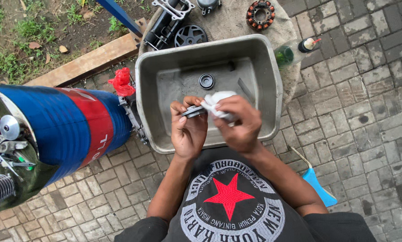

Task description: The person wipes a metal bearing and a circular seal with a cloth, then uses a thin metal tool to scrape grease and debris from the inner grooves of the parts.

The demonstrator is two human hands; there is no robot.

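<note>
Just above the grey tub's point(272, 89) near rim, left hand point(188, 131) grips a dark ring point(193, 112), right hand point(239, 123) a white rag point(216, 101).

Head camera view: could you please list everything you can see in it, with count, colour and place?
Tub: one, grey, centre, on a round table.
Ring part: one, black, on the tub floor.
Round metal part: one, dark grey, in the left hand.
Cloth: one, white, in the right hand, against the part.
Wheel-like part: one, black, behind the tub.
Coil ring: one, copper and black, top of the table.
Bottle: one, green, right of the tub.
Drum: one, blue and red, left.
Left hand: holding the part.
Right hand: holding the cloth.
</note>
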